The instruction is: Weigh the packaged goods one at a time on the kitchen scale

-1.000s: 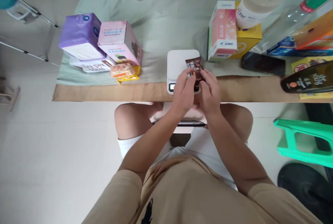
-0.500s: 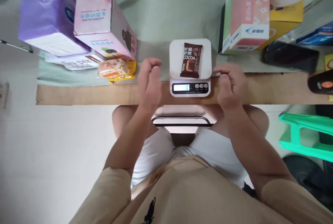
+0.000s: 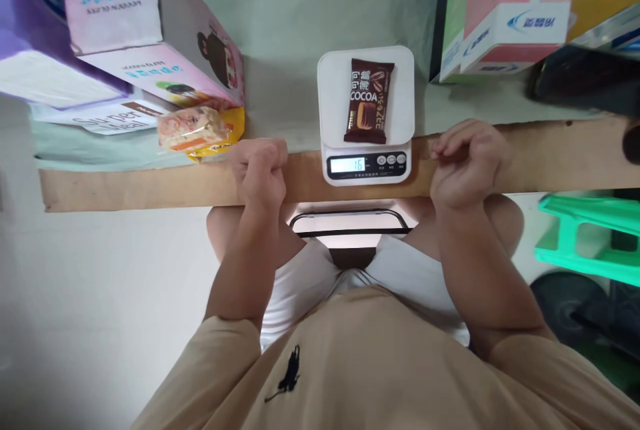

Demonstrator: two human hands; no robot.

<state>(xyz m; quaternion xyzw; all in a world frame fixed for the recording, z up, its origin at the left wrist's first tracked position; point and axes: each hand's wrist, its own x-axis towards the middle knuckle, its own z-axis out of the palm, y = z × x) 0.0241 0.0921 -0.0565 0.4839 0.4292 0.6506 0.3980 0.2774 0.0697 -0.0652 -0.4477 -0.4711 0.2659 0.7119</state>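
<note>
A brown cocoa snack packet (image 3: 369,102) lies flat on the white platform of a kitchen scale (image 3: 404,70). The scale's display (image 3: 347,165) reads 16. To the left of the scale, my left hand (image 3: 261,169) rests at the table edge, curled into a fist with nothing showing in it. My right hand (image 3: 470,162) is on the other side, a little right of the scale, its fingers curled in and plainly holding nothing. Neither hand touches the scale or the packet.
At left stand a pink box (image 3: 200,50), a purple pack (image 3: 30,30), a white "Super Meal" pack (image 3: 100,118) and a wrapped snack (image 3: 195,129). Pink-green boxes (image 3: 520,23) and a dark phone-like object (image 3: 585,80) are at right. A green stool (image 3: 570,230) stands below.
The scale's reading has gone from 0 to 16. My hands have drawn apart from the scale, and the left has closed into a fist. The view has shifted closer to the table.
</note>
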